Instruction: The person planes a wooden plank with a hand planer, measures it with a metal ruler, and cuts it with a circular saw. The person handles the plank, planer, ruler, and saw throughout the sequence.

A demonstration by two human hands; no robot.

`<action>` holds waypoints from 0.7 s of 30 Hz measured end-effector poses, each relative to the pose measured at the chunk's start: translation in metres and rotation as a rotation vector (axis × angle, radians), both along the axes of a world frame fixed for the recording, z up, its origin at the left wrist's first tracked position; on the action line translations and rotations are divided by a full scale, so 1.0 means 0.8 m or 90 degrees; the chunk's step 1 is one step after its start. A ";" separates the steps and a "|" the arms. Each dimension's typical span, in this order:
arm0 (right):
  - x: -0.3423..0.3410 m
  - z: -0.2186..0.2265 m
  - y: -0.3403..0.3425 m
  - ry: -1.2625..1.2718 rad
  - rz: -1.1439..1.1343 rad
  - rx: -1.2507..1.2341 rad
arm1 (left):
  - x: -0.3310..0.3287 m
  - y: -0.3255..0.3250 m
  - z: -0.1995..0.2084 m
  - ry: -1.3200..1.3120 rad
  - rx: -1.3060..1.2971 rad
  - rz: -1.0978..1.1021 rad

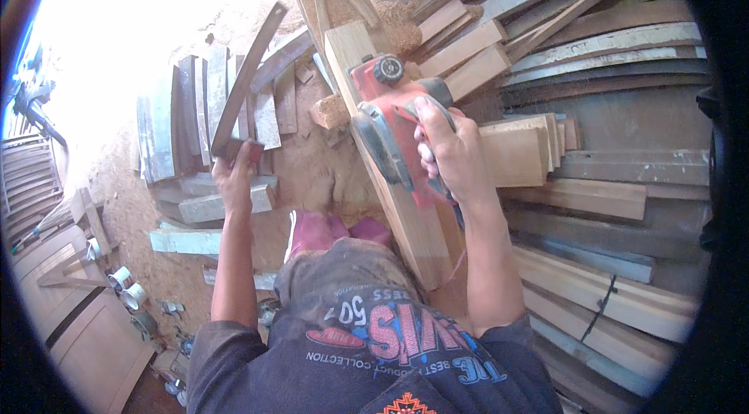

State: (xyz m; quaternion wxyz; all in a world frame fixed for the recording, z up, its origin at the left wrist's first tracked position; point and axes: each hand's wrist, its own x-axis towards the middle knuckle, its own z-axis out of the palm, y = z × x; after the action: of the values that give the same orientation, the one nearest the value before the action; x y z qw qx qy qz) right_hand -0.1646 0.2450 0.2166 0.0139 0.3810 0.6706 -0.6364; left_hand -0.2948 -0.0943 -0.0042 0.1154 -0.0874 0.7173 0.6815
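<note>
My left hand [235,181] is closed on the handle end of a carpenter's square [246,74]. Its long dark blade points up and away, and a short reddish stock shows at my fingers. My right hand [454,147] is wrapped round the rear handle of a red electric planer [380,133], which has a black knob at its front. The planer sits on the upper face of a long, pale timber beam [421,246], which runs from the far middle down toward my body. The planer's sole is hidden.
Wood shavings [399,28] lie beside the beam's far end. Stacked boards [593,71] fill the right side, with cut timber blocks [511,152] close to the planer. More boards [160,129] lie on the dirt floor at left. Cups [129,289] and panels [105,351] stand lower left.
</note>
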 end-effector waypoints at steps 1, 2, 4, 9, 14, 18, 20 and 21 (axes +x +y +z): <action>-0.016 -0.002 0.001 0.042 -0.015 0.001 | 0.004 -0.014 0.001 -0.013 -0.016 0.019; -0.033 -0.004 0.004 0.044 -0.008 -0.006 | 0.008 -0.026 0.002 -0.015 -0.029 0.041; -0.067 -0.008 0.014 0.065 0.011 -0.020 | 0.015 -0.045 0.004 -0.009 -0.058 0.083; -0.196 -0.026 0.039 0.125 0.041 0.051 | 0.032 -0.066 0.009 -0.023 -0.035 0.089; -0.217 -0.021 0.040 0.189 0.012 0.061 | 0.056 -0.067 0.028 -0.016 -0.068 0.096; -0.102 -0.015 0.019 0.240 -0.011 0.006 | 0.043 -0.047 0.044 0.004 -0.088 0.010; -0.025 -0.009 0.002 0.216 -0.010 0.026 | 0.023 -0.019 0.046 0.085 -0.068 -0.114; 0.018 -0.005 -0.011 0.243 -0.001 0.036 | 0.010 0.005 0.042 0.065 -0.040 -0.130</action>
State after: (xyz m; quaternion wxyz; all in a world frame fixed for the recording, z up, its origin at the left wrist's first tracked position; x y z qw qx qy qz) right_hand -0.1506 0.2358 0.2122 -0.1249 0.2542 0.6780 -0.6782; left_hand -0.2865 -0.0906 0.0294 0.1448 0.0173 0.7482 0.6472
